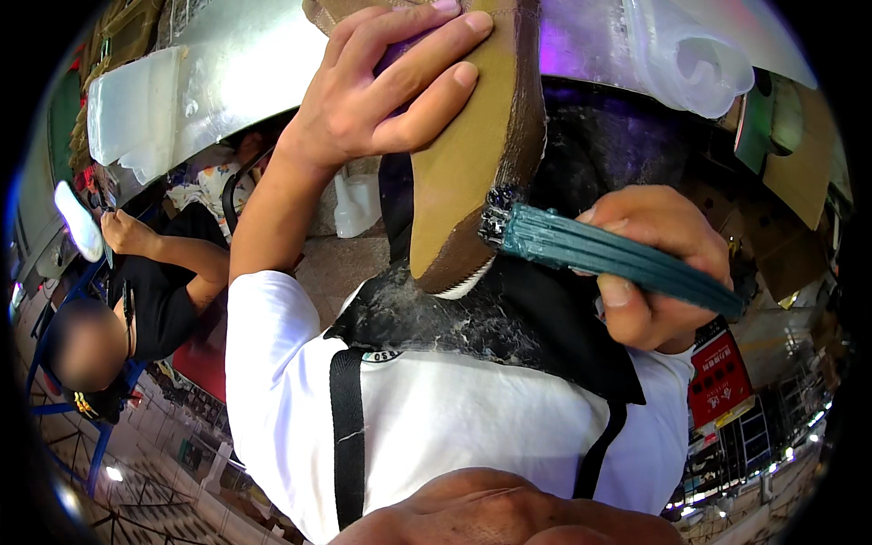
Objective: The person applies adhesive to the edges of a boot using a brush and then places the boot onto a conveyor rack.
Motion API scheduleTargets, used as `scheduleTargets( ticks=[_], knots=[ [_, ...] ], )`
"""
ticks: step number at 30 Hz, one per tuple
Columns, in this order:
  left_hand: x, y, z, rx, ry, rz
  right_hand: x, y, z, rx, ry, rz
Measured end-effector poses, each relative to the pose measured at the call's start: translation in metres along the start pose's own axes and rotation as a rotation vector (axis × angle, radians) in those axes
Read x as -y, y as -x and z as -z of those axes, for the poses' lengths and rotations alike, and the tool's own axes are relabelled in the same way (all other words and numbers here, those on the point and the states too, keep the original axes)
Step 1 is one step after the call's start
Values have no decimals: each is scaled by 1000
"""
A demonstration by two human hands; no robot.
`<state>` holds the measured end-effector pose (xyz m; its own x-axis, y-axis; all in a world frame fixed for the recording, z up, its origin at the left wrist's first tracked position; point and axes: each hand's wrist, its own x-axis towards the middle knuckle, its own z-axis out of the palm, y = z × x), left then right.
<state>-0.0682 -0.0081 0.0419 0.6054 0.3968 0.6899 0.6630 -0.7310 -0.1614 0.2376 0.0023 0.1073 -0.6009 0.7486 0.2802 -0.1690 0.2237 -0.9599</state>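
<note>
My left hand [363, 91] is closed round a tan-brown shoe upper [465, 150], fingers across its side. The shoe hangs with its toe pointing down toward me, in front of my chest. A darker, wet-looking band [520, 109] runs along its right edge and round the toe, and a pale fringe shows at the toe's rim. In my right hand [670, 222] is a green-handled brush [590, 247], gripped between thumb and fingers. Its dark, clotted bristles [495, 216] touch the band near the toe. The upper end of the shoe runs out of view.
A shiny metal worktop [245, 68] lies beyond my hands, with a translucent plastic tub [136, 104] at left and a clear rolled container [695, 73] at right. A white bottle [356, 204] stands below. At left a co-worker [163, 272] holds a white sole [77, 221]. My black apron [436, 318] is stained.
</note>
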Motion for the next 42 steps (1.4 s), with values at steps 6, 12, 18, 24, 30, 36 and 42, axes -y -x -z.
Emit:
scheduleTargets(
  ticks=[6, 12, 18, 24, 30, 36, 42],
  knots=[
    [-9, -12, 6, 95, -12, 67, 14, 7, -4, -44, 146, 171],
    [-27, -30, 15, 180, 32, 216, 33, -4, 22, 46, 202, 134],
    [-29, -26, 10, 133, -30, 268, 0, -20, 26, -325, -220, -267],
    [-29, -25, 9, 102, -25, 249, -3, -20, 33, -51, -164, -101],
    [-27, -34, 13, 150, 23, 225, 27, -1, 25, -68, -40, -113],
    [-27, -42, 16, 179, -11, 215, 50, -7, 33, 89, 186, -46],
    [-26, -52, 14, 176, -26, 233, 61, -31, 60, 357, 315, 33]
  ],
)
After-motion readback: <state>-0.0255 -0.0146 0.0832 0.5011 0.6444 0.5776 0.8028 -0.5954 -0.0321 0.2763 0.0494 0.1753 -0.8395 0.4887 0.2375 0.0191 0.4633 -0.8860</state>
